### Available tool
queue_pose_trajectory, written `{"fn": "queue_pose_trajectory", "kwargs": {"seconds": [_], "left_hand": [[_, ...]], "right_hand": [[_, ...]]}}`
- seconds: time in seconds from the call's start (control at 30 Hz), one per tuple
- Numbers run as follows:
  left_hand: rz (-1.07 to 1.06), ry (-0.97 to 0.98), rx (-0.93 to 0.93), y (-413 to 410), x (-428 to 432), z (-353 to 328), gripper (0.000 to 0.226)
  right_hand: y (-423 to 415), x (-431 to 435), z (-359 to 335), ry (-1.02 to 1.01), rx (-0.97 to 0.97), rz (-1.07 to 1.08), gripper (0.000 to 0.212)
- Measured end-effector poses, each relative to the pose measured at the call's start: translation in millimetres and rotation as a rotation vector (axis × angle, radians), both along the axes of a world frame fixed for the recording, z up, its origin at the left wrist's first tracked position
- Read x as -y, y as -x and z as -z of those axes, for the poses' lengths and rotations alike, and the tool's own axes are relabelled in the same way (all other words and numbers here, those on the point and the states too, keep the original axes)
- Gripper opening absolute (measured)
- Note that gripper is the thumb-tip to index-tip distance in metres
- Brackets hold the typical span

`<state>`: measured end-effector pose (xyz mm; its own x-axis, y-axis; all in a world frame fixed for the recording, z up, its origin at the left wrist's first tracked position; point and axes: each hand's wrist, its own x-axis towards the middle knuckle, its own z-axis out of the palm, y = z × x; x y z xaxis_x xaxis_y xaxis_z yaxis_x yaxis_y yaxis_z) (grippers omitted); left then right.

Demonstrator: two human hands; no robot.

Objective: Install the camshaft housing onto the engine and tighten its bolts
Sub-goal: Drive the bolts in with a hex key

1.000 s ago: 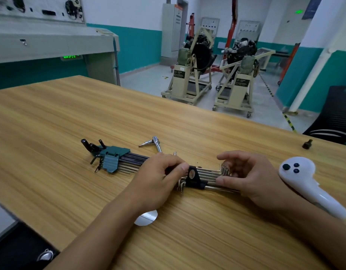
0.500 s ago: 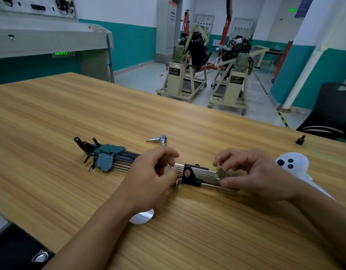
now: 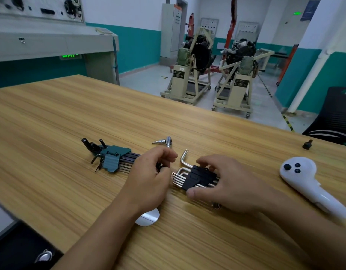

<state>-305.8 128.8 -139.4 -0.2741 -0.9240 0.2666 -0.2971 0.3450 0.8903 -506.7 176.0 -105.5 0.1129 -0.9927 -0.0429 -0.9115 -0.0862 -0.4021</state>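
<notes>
Hands at two key sets on the table (image 3: pixel 51 123). Right hand (image 3: pixel 226 184) grips the silver key set (image 3: pixel 197 178), thumb and fingers curled round its black holder; one key (image 3: pixel 184 158) angles upward. Left hand (image 3: pixel 148 178), fingers curled, apparently pinches the dark ends of the green-holder key set (image 3: pixel 113 158). Engines on stands (image 3: pixel 199 53) are on the floor well beyond the table.

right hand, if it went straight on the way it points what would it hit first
Most likely the left hand: the right hand, gripping the silver key set, points left, and the key tips lie just short of it. Height is hard to judge.
</notes>
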Motion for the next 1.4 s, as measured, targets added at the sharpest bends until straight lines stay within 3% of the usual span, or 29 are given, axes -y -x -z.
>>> {"fn": "queue_pose_trajectory", "kwargs": {"seconds": [0.23,0.43,0.53,0.63,0.73,0.8,0.9,1.07,1.23,1.4], "left_hand": [[-0.087,0.016,0.018,-2,3,0,0.036],[-0.092,0.035,0.038,-3,0,0,0.032],[-0.058,0.071,0.111,-3,-1,-1,0.024],[0.036,0.109,0.179,-4,-3,0,0.016],[0.143,0.126,0.263,-8,-3,1,0.027],[0.158,0.194,0.353,-10,-2,1,0.034],[0.226,0.250,0.369,-7,-5,3,0.031],[0.288,0.213,0.245,-15,1,-1,0.029],[0.302,0.133,-0.043,-14,1,-4,0.024],[0.486,-0.054,-0.221,-23,0,-8,0.024]], "right_hand": [[-15,-7,-11,0.054,-0.127,-0.070,0.048],[8,8,-24,-0.032,0.208,0.095,0.010],[13,14,-12,0.020,0.256,0.228,0.017],[7,11,-9,-0.004,0.171,0.187,0.055],[-1,5,-6,-0.046,-0.038,0.061,0.086],[-1,4,-4,-0.019,-0.085,0.039,0.077],[9,1,-2,-0.057,0.030,0.010,0.049],[9,7,-18,-0.142,0.262,-0.059,0.047],[3,10,-18,-0.207,0.530,-0.199,0.039],[8,12,-14,-0.398,0.744,-0.217,0.058]]}}
